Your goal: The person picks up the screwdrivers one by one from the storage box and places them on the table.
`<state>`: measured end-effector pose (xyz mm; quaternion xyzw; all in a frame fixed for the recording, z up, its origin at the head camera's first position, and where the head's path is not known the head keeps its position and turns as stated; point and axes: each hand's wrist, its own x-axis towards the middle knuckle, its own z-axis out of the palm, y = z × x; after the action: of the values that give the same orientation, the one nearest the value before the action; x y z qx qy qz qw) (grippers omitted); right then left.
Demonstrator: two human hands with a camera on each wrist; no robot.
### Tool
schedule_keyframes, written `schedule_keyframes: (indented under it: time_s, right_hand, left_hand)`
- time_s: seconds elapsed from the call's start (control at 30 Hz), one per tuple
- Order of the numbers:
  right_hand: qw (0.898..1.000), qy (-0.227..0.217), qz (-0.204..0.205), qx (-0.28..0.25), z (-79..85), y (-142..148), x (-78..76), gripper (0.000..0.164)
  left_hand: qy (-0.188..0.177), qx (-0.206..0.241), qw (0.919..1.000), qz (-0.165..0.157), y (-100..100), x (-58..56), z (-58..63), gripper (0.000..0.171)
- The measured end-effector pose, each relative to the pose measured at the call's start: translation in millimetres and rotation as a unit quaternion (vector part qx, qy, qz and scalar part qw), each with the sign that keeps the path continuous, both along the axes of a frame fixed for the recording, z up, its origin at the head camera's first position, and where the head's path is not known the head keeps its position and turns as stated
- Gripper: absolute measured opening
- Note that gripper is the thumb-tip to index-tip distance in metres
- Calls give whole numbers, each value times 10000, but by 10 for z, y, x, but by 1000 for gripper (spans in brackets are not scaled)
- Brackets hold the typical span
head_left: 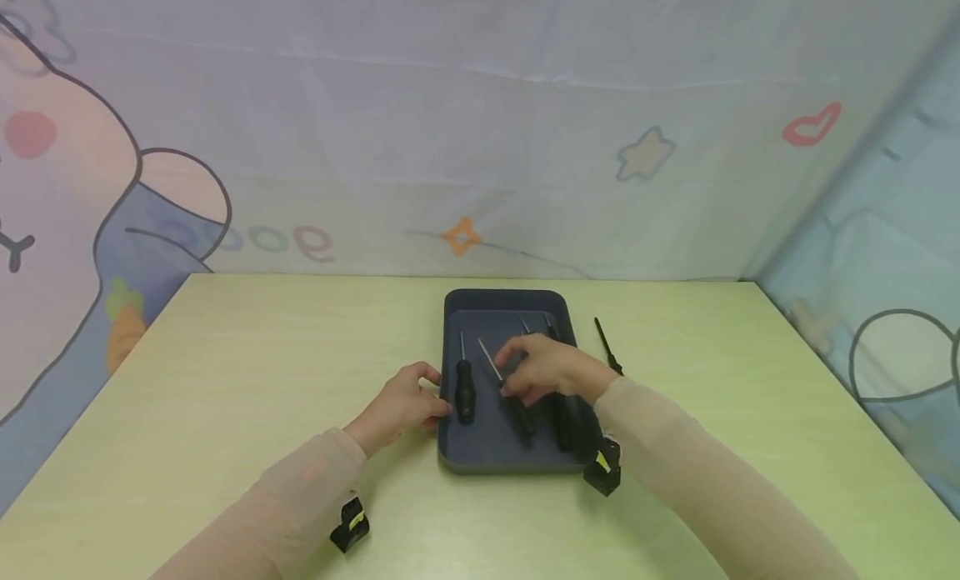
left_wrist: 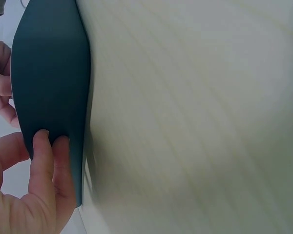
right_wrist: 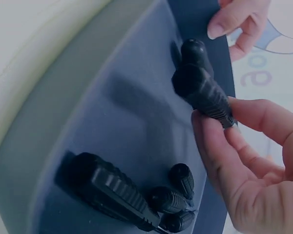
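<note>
My right hand [head_left: 546, 370] pinches a black-handled screwdriver [head_left: 517, 412] between thumb and fingertips over the dark grey tray [head_left: 480, 457]. In the right wrist view its handle [right_wrist: 199, 87] stands over the tray floor, with a shadow below. A second screwdriver [head_left: 465, 392] lies along the tray's left side. Near the right side lie a large black-handled screwdriver [right_wrist: 112, 190] and several smaller dark handles [right_wrist: 168, 200], partly hidden by my right hand in the head view. My left hand [head_left: 401, 405] grips the tray's left wall, two fingers against its outer face [left_wrist: 51, 83].
Another thin dark tool [head_left: 607, 347] lies on the table right of the tray, partly covered by my right sleeve. The pale wooden table [head_left: 315, 330] meets a printed cloth [head_left: 465, 147] at the back. Black wrist devices [head_left: 351, 523] hang below both sleeves.
</note>
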<state>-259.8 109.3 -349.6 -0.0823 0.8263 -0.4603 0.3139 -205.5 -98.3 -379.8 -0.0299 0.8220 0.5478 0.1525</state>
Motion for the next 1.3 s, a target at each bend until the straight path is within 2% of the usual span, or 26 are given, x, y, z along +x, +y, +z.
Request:
schedule_keyframes:
  time_s: [0.53,1.07,1.3]
  right_hand:
    - [9955,-101,-191,-924,161,158,-88,51]
    - [9922,-91,-263,-1216,262,311,-121,51]
    - [9893,-258,-207,-1420,293,402,-141,53]
  left_hand:
    - [-17,-43,10000,-28,-6,17,23,30]
    - [30,-24,10000,-25,2,15,13,31]
    - [-4,36,10000,-16,10,14,22,31]
